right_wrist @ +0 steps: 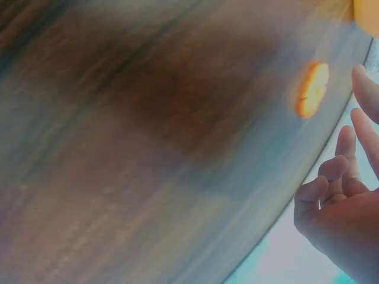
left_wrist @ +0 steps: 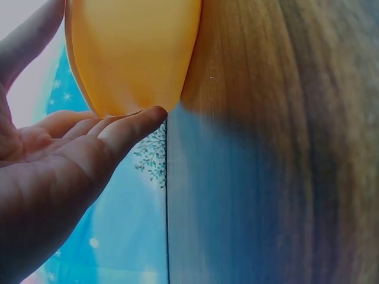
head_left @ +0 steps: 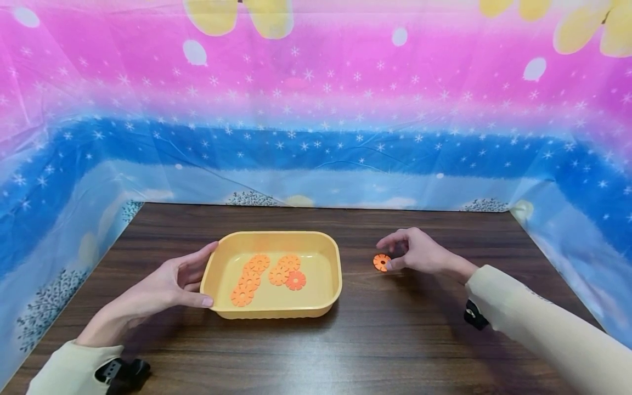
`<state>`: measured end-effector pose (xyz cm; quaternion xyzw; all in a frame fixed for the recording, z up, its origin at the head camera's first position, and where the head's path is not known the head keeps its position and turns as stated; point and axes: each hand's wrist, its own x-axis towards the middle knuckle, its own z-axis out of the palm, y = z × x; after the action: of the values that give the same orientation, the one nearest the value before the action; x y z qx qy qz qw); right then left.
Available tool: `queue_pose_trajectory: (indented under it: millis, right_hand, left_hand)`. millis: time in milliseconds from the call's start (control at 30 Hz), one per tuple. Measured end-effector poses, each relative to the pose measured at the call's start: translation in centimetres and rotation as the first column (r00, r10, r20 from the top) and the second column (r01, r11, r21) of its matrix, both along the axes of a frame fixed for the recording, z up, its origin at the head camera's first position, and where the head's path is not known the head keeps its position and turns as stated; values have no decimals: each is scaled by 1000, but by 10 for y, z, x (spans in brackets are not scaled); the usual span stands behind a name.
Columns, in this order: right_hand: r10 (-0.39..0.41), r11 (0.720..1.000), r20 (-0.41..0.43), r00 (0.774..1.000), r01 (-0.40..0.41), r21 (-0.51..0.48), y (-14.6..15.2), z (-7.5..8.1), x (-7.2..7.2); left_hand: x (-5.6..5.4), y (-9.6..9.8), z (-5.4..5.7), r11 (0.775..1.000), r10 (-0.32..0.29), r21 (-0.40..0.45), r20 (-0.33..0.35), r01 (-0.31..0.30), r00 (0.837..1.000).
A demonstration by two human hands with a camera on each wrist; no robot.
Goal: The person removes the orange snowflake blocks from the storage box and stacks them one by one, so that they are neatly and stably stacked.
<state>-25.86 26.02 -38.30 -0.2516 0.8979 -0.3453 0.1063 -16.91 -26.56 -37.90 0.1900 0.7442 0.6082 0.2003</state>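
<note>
A yellow rectangular tray [head_left: 320,274] stands on the table, several orange notched discs [head_left: 250,280] lying in it, some overlapping. At its left end is my left hand [head_left: 165,282], thumb at the front corner of the rim and fingers reaching to the back corner. The left wrist view shows extended fingers [left_wrist: 127,130] against the tray wall [left_wrist: 136,53]. Right of the tray, one orange disc [head_left: 378,258] is by my right hand [head_left: 422,252], whose thumb overlaps its edge in the head view. Thumb and fingers are spread apart around it, holding nothing.
The dark wood table [head_left: 276,351] ends at a hanging patterned cloth [head_left: 316,148] along the back and both sides. Black straps [head_left: 476,315] with devices sit at both cream sleeves [head_left: 533,312]. One redder disc [head_left: 295,281] lies among those in the tray.
</note>
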Motion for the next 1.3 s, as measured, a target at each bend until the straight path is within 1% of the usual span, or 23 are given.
queue_pose_trajectory:
  millis: [133, 233, 433, 633, 767, 967, 1167, 1300]
  right_hand:
    - [38, 999, -9, 999, -38, 4, -11, 8, 1]
    - [61, 998, -1, 998, -61, -1, -21, 14, 2]
    - [101, 995, -15, 995, -101, 7, -41, 24, 4]
    - [144, 989, -39, 989, -145, -9, -62, 34, 6]
    - [176, 984, -43, 983, -178, -31, -78, 38, 10]
    - [227, 972, -39, 973, -229, -59, -98, 45, 16]
    - [263, 963, -41, 964, -265, -52, -113, 49, 20]
    - [269, 962, -38, 962, -271, -42, -121, 49, 20]
  left_hand:
    - [-1, 0, 0, 1000, -6, 0, 18, 6, 1000]
    - [-1, 0, 0, 1000, -9, 0, 17, 9, 1000]
    - [-1, 0, 0, 1000, -6, -6, 17, 6, 1000]
    - [-1, 0, 0, 1000, 6, -2, 45, -6, 999]
    - [-1, 0, 0, 1000, 16, 3, 70, -16, 997]
    - [-1, 0, 0, 1000, 10, 24, 79, -12, 997]
    - [-1, -1, -1, 999, 5, 43, 90, -9, 996]
    - [-1, -1, -1, 999, 4, 46, 94, -9, 996]
